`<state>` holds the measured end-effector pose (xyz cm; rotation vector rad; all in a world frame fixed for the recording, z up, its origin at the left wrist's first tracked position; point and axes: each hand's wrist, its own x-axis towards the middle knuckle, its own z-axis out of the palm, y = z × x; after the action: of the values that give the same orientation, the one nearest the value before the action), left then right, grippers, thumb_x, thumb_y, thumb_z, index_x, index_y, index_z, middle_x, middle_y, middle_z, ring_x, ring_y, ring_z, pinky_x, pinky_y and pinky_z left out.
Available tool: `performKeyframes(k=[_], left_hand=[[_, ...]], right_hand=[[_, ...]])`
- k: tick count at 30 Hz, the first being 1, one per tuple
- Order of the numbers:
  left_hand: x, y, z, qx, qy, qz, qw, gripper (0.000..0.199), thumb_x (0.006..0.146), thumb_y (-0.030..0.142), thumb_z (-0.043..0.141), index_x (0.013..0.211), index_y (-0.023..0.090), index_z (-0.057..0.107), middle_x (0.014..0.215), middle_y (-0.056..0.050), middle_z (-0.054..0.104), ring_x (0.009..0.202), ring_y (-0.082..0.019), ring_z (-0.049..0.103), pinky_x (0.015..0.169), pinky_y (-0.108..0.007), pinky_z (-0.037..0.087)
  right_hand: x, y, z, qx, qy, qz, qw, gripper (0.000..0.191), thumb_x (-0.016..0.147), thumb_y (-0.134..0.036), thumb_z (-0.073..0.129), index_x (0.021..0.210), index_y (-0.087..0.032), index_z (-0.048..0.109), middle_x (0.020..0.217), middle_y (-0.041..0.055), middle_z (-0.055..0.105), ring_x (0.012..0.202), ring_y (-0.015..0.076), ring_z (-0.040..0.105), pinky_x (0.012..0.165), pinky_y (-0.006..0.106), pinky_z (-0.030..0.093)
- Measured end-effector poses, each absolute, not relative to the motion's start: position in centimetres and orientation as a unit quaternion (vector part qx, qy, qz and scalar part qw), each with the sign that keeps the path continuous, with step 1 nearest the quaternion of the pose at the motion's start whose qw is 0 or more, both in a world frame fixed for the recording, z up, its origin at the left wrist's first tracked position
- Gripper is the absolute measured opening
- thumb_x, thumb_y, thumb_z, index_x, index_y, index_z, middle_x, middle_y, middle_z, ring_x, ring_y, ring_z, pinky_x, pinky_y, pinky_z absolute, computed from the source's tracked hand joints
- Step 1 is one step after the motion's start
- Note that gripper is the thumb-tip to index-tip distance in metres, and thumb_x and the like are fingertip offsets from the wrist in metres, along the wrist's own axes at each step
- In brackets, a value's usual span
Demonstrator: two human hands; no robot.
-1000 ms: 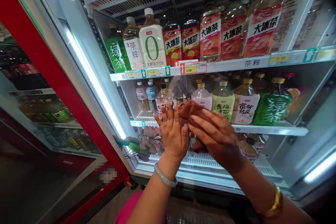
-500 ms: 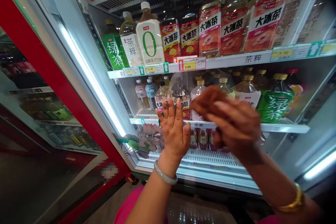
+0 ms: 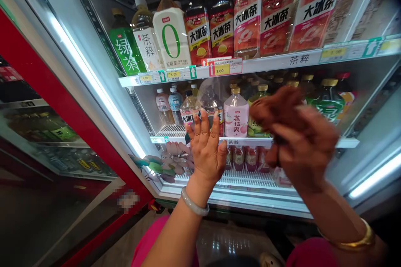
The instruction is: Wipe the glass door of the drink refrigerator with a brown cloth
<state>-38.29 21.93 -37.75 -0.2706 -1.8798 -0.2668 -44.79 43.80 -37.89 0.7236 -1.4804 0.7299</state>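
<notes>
My left hand (image 3: 206, 148) is raised with its fingers spread, palm towards the glass door of a drinks fridge; it looks to be resting on the glass. In my right hand (image 3: 308, 150) is a bunched brown cloth (image 3: 282, 110), held up against or close to the glass further right. Motion smears that hand and the cloth slightly. Behind the glass, a pink bottle (image 3: 236, 114) stands between my two hands on the middle shelf. The cloth hides part of the bottles there, including some of a green bottle (image 3: 327, 102).
Large tea bottles line the upper shelf (image 3: 260, 64), which carries price tags. Smaller bottles stand on the lower rack (image 3: 247, 177). A leaf-and-flower decal (image 3: 171, 160) is on the glass at lower left. The red door frame (image 3: 78, 133) of a neighbouring fridge runs along the left.
My right hand has moved right with the brown cloth, uncovering the pink bottle. My left hand stays at nearly the same place on the glass. The view has shifted slightly.
</notes>
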Motion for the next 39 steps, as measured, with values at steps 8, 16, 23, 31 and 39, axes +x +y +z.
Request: performKeyframes(k=[8,16,23,31,39], left_hand=[[-38.7,24.1,-38.4,-0.132,-0.807,-0.100,0.566,0.062,0.111,0.038,0.029,0.169,0.020,0.016,0.178,-0.010,0.014,0.166,-0.025,0.009,0.135,-0.050,0.001],[-38.8,24.3,-38.5,-0.148,-0.807,-0.103,0.563,0.065,0.110,0.033,0.034,0.170,0.023,0.011,0.178,-0.008,0.015,0.166,-0.027,0.009,0.135,-0.054,-0.002],[-38.0,25.9,-38.6,-0.223,-0.804,-0.109,0.541,0.072,0.110,0.046,0.028,0.170,0.014,0.003,0.179,-0.010,0.000,0.166,-0.027,0.003,0.136,-0.049,0.003],[-38.0,27.9,-38.6,-0.233,-0.838,-0.133,0.475,0.086,0.104,0.068,0.025,0.171,0.020,0.000,0.179,-0.012,0.002,0.165,-0.035,0.002,0.134,-0.061,0.007],[-39.4,31.2,-37.3,-0.157,-0.804,-0.136,0.557,0.092,0.090,0.023,0.071,0.168,0.025,0.023,0.180,-0.009,0.005,0.166,-0.036,0.003,0.134,-0.062,0.015]], right_hand=[[-43.3,40.3,-39.9,0.398,-0.650,0.206,0.614,0.032,0.091,-0.018,0.074,0.120,-0.031,0.071,0.145,0.0021,0.062,0.146,0.0274,0.051,0.122,0.051,0.048],[-46.1,44.6,-38.6,0.294,-0.600,0.305,0.678,0.056,0.088,-0.013,0.074,0.139,-0.035,0.066,0.162,0.0050,0.046,0.149,0.0346,0.048,0.123,0.055,0.043],[-42.3,39.0,-40.6,0.346,-0.687,0.287,0.570,0.055,0.101,-0.026,0.060,0.154,-0.035,0.051,0.170,0.0060,0.038,0.160,0.0339,0.032,0.130,0.059,0.034],[-43.4,42.8,-39.4,0.427,-0.665,0.376,0.485,0.065,0.106,-0.024,0.033,0.169,-0.027,0.018,0.172,0.0055,0.032,0.162,0.0258,0.026,0.134,0.062,0.015],[-47.0,44.9,-38.8,0.276,-0.705,0.208,0.619,0.058,0.103,-0.028,0.056,0.158,-0.037,0.044,0.164,0.0012,0.047,0.162,0.0211,0.026,0.137,0.051,0.005]])
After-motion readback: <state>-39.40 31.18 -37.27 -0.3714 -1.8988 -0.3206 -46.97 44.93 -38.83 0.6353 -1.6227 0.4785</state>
